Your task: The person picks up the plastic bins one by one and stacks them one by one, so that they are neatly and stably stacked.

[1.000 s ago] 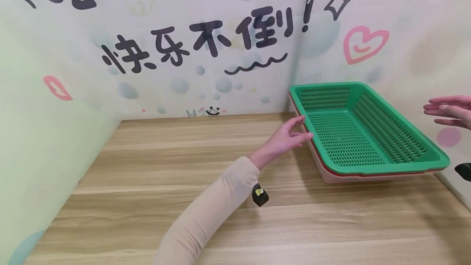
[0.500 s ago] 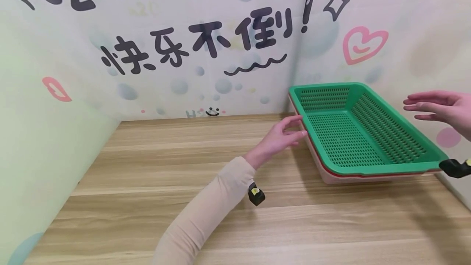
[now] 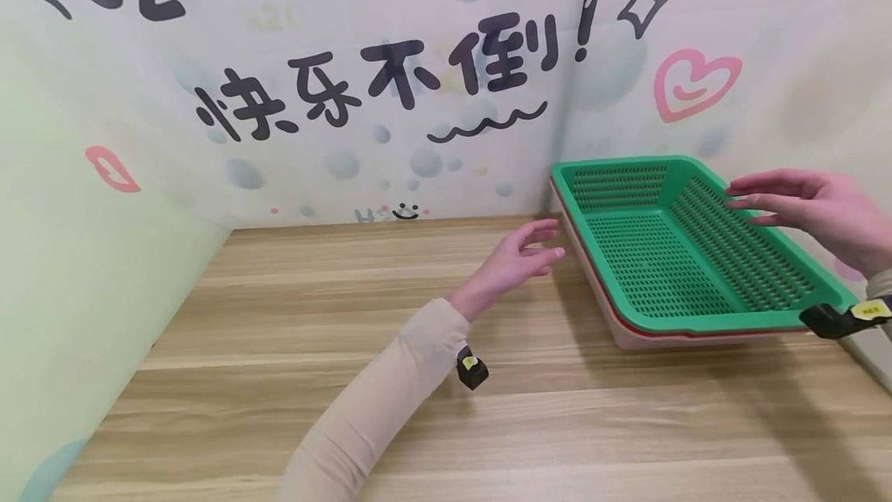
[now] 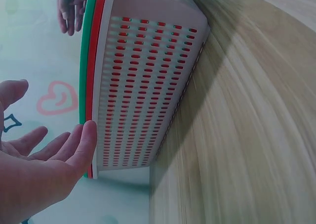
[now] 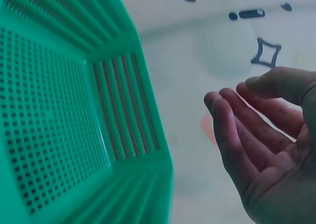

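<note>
A green perforated plastic basket (image 3: 644,262) is nested on top of a red basket (image 4: 92,75) and a pale basket (image 4: 128,6), at the right of the table. Just left of the stack's rim is my left hand (image 3: 509,266), its fingers relaxed and holding nothing. In the left wrist view those fingers overlap the rims from below. My right hand (image 3: 822,211) hovers by the green basket's right side with loosely bent fingers. Nothing is in it, and the right wrist view shows a gap between it and the green rim.
The stack stands on a wood-grain table (image 3: 313,362) in the corner, near the printed wall covering (image 3: 334,192) behind and at the right. Black wrist cameras hang under both forearms, the right camera (image 3: 836,321) overlapping the basket's front right corner.
My left hand has drawn back leftward from the green rim. My right hand has come in from the right edge to the basket's right side. The stack has stayed put.
</note>
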